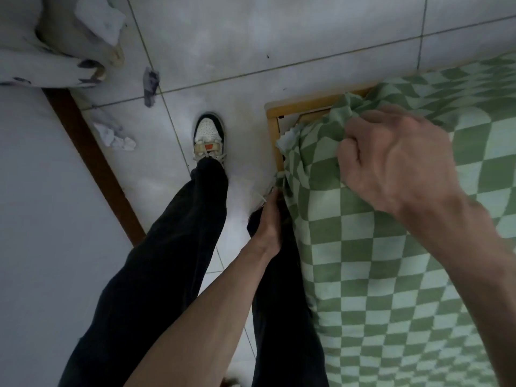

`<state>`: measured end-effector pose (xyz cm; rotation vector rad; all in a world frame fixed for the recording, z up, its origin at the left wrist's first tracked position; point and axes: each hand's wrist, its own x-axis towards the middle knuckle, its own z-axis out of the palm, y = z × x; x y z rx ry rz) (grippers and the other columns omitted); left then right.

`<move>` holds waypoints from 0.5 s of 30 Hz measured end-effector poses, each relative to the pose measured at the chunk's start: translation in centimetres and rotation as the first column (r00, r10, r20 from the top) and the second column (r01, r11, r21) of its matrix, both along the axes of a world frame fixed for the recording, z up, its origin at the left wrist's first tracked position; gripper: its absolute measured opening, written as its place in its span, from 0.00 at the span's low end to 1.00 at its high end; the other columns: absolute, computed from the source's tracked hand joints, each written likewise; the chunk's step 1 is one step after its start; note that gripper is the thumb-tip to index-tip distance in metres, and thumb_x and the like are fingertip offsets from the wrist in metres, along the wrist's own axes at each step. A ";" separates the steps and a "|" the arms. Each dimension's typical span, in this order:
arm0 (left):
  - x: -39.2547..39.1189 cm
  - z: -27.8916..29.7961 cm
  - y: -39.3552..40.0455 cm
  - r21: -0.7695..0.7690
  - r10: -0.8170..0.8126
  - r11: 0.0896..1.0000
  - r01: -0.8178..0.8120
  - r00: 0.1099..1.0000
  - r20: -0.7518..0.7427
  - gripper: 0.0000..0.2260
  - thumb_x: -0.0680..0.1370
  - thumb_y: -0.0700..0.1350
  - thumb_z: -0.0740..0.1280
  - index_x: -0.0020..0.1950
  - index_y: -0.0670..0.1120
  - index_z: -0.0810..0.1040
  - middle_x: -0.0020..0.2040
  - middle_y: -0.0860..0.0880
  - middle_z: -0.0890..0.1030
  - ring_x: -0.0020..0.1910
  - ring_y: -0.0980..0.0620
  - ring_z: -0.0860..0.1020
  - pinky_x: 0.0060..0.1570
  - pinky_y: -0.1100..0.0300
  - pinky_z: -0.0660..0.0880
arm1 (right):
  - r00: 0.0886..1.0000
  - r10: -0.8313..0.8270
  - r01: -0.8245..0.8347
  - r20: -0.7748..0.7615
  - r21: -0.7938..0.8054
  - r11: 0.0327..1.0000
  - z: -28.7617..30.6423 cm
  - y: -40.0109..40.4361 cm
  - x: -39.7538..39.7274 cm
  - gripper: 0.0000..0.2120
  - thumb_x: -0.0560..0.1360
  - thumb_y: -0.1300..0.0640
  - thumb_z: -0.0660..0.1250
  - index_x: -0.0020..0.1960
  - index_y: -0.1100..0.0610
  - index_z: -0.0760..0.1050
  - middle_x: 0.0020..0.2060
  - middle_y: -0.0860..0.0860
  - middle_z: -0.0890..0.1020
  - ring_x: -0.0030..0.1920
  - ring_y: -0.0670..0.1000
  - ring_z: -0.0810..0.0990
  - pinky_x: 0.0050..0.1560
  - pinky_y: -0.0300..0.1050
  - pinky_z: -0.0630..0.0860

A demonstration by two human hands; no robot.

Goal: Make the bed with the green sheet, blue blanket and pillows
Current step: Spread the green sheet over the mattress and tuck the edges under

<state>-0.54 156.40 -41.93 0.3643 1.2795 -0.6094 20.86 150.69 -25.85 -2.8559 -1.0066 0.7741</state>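
Observation:
The green checkered sheet covers the bed on the right and hangs over its near side. My right hand grips a bunched corner of the sheet above the bed's wooden corner frame. My left hand reaches down along the side of the bed, next to the hanging sheet edge; its fingers are hidden against the fabric and my dark trouser leg. No blue blanket or pillows are visible.
I stand on a white tiled floor in a narrow gap, my sneaker pointing forward. A second bed with a white mattress and brown edge lies to the left, with rumpled white bedding at its top. Crumpled scraps litter the floor.

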 end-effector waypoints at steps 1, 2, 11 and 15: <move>0.1 -0.2 -0.2 -0.007 0.004 1.000 -0.004 1.000 -0.001 0.24 0.82 0.63 0.58 0.67 0.50 0.82 0.63 0.46 0.84 0.60 0.46 0.83 0.55 0.51 0.81 | 1.000 0.002 -0.002 -0.002 0.008 1.000 0.1 0.1 0.0 0.15 0.77 0.54 0.53 0.34 0.57 0.66 0.33 0.51 0.73 0.38 0.53 0.68 0.34 0.47 0.64; 0.4 -0.4 -0.3 -0.017 0.005 1.000 -0.005 1.000 -0.016 0.23 0.83 0.62 0.58 0.64 0.50 0.84 0.61 0.46 0.85 0.57 0.48 0.85 0.52 0.53 0.81 | 1.000 0.006 -0.006 -0.003 0.012 1.000 0.2 0.1 0.0 0.15 0.77 0.54 0.52 0.34 0.57 0.66 0.33 0.51 0.73 0.38 0.53 0.67 0.33 0.46 0.63; 0.2 -1.3 0.0 0.058 -0.102 0.994 0.098 0.992 0.079 0.18 0.82 0.63 0.60 0.63 0.56 0.82 0.62 0.52 0.84 0.64 0.49 0.80 0.66 0.50 0.75 | 0.991 0.114 -0.111 0.066 -0.045 0.993 0.1 0.1 0.0 0.11 0.74 0.61 0.55 0.33 0.59 0.67 0.30 0.55 0.71 0.32 0.53 0.65 0.30 0.39 0.50; -4.4 -0.6 -0.9 0.456 -0.345 0.807 0.374 0.927 -0.148 0.20 0.78 0.63 0.55 0.54 0.59 0.85 0.52 0.57 0.86 0.57 0.51 0.82 0.55 0.55 0.74 | 1.000 -0.005 0.005 -0.007 -0.009 1.000 -0.2 0.4 0.1 0.12 0.79 0.55 0.56 0.38 0.56 0.69 0.32 0.53 0.72 0.35 0.55 0.69 0.36 0.46 0.64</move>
